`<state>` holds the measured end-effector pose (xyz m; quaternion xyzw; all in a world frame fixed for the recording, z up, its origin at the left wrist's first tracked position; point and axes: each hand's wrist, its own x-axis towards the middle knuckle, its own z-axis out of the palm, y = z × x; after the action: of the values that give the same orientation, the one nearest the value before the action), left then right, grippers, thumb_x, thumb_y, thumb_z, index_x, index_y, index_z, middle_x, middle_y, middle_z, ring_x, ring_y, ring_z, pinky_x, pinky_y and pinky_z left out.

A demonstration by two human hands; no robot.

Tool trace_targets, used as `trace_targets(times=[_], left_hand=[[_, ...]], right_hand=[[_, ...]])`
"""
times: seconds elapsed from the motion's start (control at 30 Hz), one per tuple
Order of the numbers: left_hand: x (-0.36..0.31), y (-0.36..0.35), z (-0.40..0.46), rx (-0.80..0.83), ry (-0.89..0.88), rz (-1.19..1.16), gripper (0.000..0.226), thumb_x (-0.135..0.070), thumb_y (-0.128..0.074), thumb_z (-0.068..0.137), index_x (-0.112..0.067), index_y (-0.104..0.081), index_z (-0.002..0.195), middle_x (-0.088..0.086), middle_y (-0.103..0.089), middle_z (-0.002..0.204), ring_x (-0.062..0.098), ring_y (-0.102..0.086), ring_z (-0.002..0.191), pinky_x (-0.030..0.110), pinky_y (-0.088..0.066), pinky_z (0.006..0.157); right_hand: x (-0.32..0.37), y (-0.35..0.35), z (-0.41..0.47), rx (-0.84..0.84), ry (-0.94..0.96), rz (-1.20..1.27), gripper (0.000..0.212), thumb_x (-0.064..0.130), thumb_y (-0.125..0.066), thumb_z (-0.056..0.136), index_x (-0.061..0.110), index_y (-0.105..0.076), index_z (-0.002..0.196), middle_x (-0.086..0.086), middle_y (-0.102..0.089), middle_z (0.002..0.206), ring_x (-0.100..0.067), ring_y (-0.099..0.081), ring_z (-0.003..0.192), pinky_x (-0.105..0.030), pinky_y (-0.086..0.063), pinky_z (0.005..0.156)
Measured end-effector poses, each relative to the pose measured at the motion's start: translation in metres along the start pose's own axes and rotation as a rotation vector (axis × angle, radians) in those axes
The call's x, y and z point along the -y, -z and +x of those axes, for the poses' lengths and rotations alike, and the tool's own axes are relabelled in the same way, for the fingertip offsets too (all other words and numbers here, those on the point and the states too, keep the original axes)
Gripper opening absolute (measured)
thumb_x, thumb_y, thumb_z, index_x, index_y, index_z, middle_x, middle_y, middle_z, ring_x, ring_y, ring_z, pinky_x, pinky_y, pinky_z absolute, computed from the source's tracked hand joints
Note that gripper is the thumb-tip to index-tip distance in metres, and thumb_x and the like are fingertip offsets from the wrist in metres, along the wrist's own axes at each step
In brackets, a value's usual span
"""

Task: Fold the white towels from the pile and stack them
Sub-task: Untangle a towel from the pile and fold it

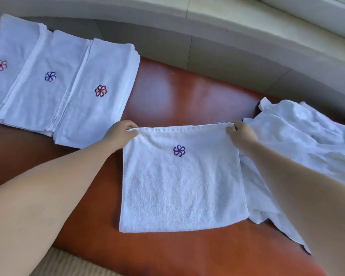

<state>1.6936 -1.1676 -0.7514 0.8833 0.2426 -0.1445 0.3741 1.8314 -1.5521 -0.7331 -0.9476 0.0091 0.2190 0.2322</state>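
Note:
A white towel (pixel 183 184) with a purple flower mark lies spread flat in the middle of the red-brown surface. My left hand (pixel 121 132) pinches its far left corner. My right hand (pixel 240 133) pinches its far right corner. The far edge is stretched straight between the two hands. A loose pile of crumpled white towels (pixel 307 140) lies at the right, partly under my right forearm. Three stacks of folded towels sit at the far left, side by side and overlapping: one with a red flower (pixel 6 56), one with a blue flower (pixel 46 86), one with a red and blue flower (pixel 100 100).
The red-brown surface (pixel 179 96) runs from the folded stacks to the pile. A grey ledge (pixel 207 46) curves along its far side. A beige striped floor covering (pixel 64 263) shows at the bottom left.

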Motion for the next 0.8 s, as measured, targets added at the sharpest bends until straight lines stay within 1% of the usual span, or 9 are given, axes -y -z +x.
trace_targets(times=[0.17, 0.27, 0.37, 0.5, 0.53, 0.6, 0.67, 0.73, 0.8], left_hand=[[0.014, -0.011, 0.017, 0.005, -0.036, 0.132, 0.003, -0.026, -0.062, 0.097, -0.026, -0.065, 0.094, -0.008, -0.066, 0.09, 0.016, -0.061, 0.087, 0.032, -0.044, 0.07], [0.017, -0.013, 0.02, -0.004, -0.072, 0.164, 0.005, -0.029, -0.058, 0.1, -0.025, -0.061, 0.099, -0.007, -0.065, 0.089, 0.016, -0.059, 0.083, 0.034, -0.044, 0.071], [0.017, -0.014, 0.025, -0.018, -0.094, 0.234, 0.007, -0.032, -0.053, 0.103, -0.026, -0.057, 0.104, -0.008, -0.061, 0.086, 0.016, -0.057, 0.079, 0.034, -0.04, 0.068], [0.017, -0.016, 0.033, -0.001, -0.145, 0.331, 0.008, -0.029, -0.052, 0.102, -0.023, -0.057, 0.103, -0.005, -0.058, 0.1, 0.02, -0.058, 0.089, 0.036, -0.044, 0.074], [0.017, -0.017, 0.034, -0.003, -0.152, 0.351, 0.009, -0.027, -0.053, 0.102, -0.021, -0.058, 0.105, -0.003, -0.057, 0.107, 0.021, -0.058, 0.093, 0.039, -0.047, 0.077], [0.02, -0.018, 0.035, -0.004, -0.168, 0.409, 0.014, -0.021, -0.057, 0.098, -0.017, -0.06, 0.111, 0.001, -0.052, 0.122, 0.024, -0.054, 0.105, 0.044, -0.049, 0.088], [0.021, -0.017, 0.036, 0.011, -0.175, 0.458, 0.022, -0.016, -0.062, 0.093, -0.015, -0.058, 0.115, 0.003, -0.048, 0.129, 0.027, -0.046, 0.117, 0.045, -0.046, 0.096], [0.02, -0.015, 0.04, 0.045, -0.161, 0.475, 0.029, -0.016, -0.064, 0.089, -0.015, -0.053, 0.116, 0.004, -0.05, 0.124, 0.027, -0.045, 0.116, 0.041, -0.045, 0.093], [0.016, -0.011, 0.046, 0.104, -0.099, 0.48, 0.034, -0.018, -0.066, 0.087, -0.016, -0.049, 0.117, 0.001, -0.054, 0.115, 0.024, -0.05, 0.108, 0.036, -0.045, 0.083]], right_hand=[[-0.005, -0.011, 0.02, 0.027, 0.046, -0.116, 0.027, 0.014, -0.048, 0.094, 0.011, -0.037, 0.07, -0.006, -0.044, 0.067, -0.031, -0.045, 0.07, -0.032, -0.024, 0.05], [-0.005, -0.01, 0.027, 0.04, 0.072, -0.143, 0.019, 0.014, -0.045, 0.095, 0.005, -0.044, 0.078, -0.015, -0.053, 0.075, -0.033, -0.048, 0.072, -0.034, -0.027, 0.052], [-0.006, -0.01, 0.033, 0.042, 0.092, -0.183, 0.018, 0.017, -0.044, 0.097, 0.003, -0.05, 0.087, -0.015, -0.058, 0.08, -0.035, -0.054, 0.077, -0.036, -0.033, 0.057], [-0.01, -0.014, 0.044, 0.053, 0.101, -0.249, 0.016, 0.016, -0.044, 0.097, 0.006, -0.055, 0.089, -0.013, -0.062, 0.082, -0.036, -0.059, 0.081, -0.035, -0.04, 0.06], [-0.01, -0.015, 0.046, 0.058, 0.104, -0.26, 0.016, 0.016, -0.044, 0.096, 0.007, -0.057, 0.093, -0.013, -0.064, 0.085, -0.035, -0.061, 0.082, -0.035, -0.045, 0.061], [-0.01, -0.017, 0.051, 0.075, 0.125, -0.292, 0.024, 0.017, -0.046, 0.096, 0.01, -0.063, 0.111, -0.014, -0.065, 0.108, -0.034, -0.061, 0.094, -0.039, -0.053, 0.075], [-0.013, -0.018, 0.056, 0.102, 0.175, -0.326, 0.032, 0.017, -0.052, 0.096, 0.016, -0.061, 0.127, -0.01, -0.051, 0.134, -0.035, -0.053, 0.115, -0.042, -0.05, 0.093], [-0.012, -0.017, 0.063, 0.14, 0.232, -0.362, 0.034, 0.016, -0.056, 0.094, 0.019, -0.06, 0.128, -0.006, -0.045, 0.14, -0.035, -0.046, 0.124, -0.041, -0.044, 0.1], [-0.009, -0.016, 0.07, 0.176, 0.246, -0.397, 0.035, 0.014, -0.059, 0.09, 0.019, -0.058, 0.125, -0.005, -0.051, 0.134, -0.033, -0.047, 0.122, -0.039, -0.042, 0.096]])
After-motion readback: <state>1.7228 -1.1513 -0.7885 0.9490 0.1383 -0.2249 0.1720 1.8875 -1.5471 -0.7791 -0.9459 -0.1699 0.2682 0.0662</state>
